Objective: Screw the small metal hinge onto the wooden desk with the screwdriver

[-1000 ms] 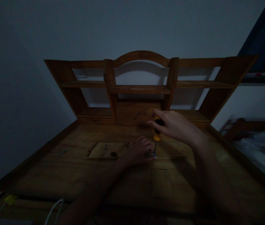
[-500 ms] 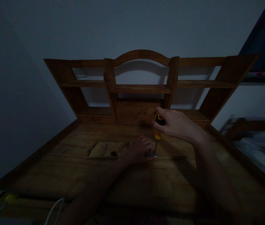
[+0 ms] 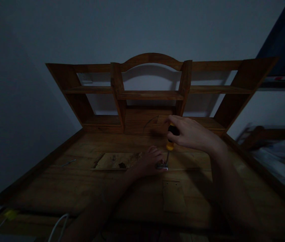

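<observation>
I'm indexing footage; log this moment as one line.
right hand: gripping yellow-and-black screwdriver, nearly upright | left hand: at small silver metal piece, by screwdriver's lower end | surface: brown wooden desktop

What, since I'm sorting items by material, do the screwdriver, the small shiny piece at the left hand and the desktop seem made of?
Screwdriver: handle probably smooth plastic, judging by its even yellow and black colouring; shaft likely metal, thin and grey. Small shiny piece: likely polished metal, from its bright edge. Desktop: wood with visible grain; dimness leaves any varnish uncertain.
</observation>
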A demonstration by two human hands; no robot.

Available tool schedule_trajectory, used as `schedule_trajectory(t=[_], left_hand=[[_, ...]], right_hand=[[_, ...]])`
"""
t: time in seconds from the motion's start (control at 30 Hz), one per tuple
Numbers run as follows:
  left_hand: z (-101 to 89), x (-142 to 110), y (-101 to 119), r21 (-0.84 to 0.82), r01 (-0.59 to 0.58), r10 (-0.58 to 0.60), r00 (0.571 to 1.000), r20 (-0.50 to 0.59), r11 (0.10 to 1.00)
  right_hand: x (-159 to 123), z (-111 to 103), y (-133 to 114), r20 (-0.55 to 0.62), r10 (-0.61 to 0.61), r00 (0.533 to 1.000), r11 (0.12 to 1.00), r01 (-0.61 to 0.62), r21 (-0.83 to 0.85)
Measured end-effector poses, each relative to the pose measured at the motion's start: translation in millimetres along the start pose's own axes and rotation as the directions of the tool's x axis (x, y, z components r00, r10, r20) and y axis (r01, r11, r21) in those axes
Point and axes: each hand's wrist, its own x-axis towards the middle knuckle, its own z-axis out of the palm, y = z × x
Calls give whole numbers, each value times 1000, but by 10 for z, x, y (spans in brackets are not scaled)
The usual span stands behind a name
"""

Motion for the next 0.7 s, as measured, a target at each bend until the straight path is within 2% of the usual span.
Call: schedule_trajectory(t=[0.1, 0.3, 0.53, 0.7], left_hand=[[5, -1, -6, 10, -15, 15, 1000, -3, 1000], [-16, 10, 13, -39, 7, -7, 1000, 8, 999], [-44, 9, 41, -25, 17, -16, 999, 28, 1000], [-44, 11, 44, -38, 19, -17, 999, 34, 999]], right_hand=[[-1, -9, -13, 13, -5, 1000, 1000, 5, 22], [9, 15, -6, 0, 38, 999, 998, -38, -59], [-5, -24, 0, 30, -13, 999, 999, 12, 30], [5, 2, 0, 13, 49, 999, 997, -48, -64]])
